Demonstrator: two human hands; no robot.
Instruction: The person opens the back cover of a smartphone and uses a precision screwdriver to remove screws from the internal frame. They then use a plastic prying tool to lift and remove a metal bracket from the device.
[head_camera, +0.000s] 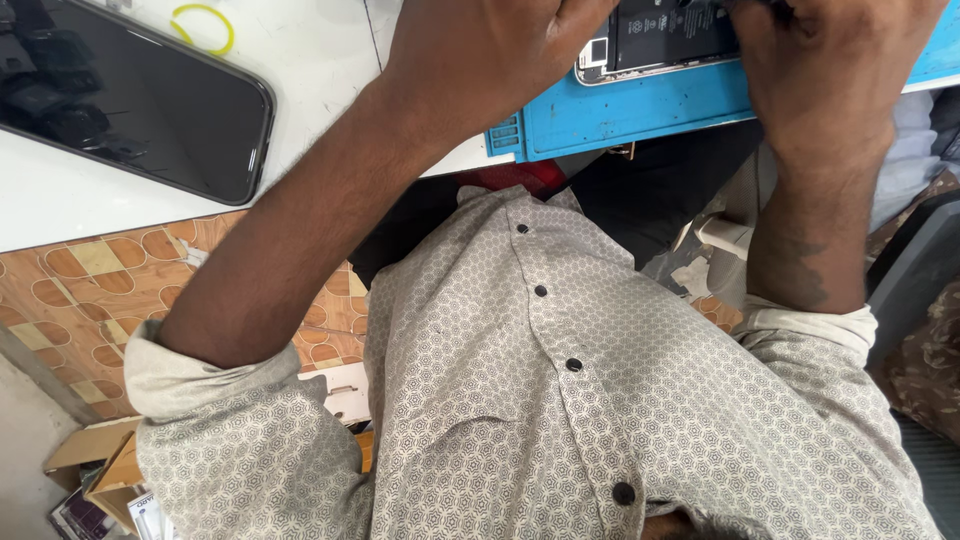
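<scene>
Opened phone (655, 40) sits at the top middle of the frame on a blue repair mat (620, 115), back off, black battery and guts showing. Left hand (480, 50) lies over its left edge and right hand (830, 70) over the right, both knuckles-up, so I can't tell how far the fingers are curled or whether they pinch anything. My take: brace the frame with one hand, work gently with the other, and keep pressure off the battery. Another phone (130, 95), screen dark, lies on the white worktop (300, 60) at upper left, near a yellow ring (203, 27).
</scene>
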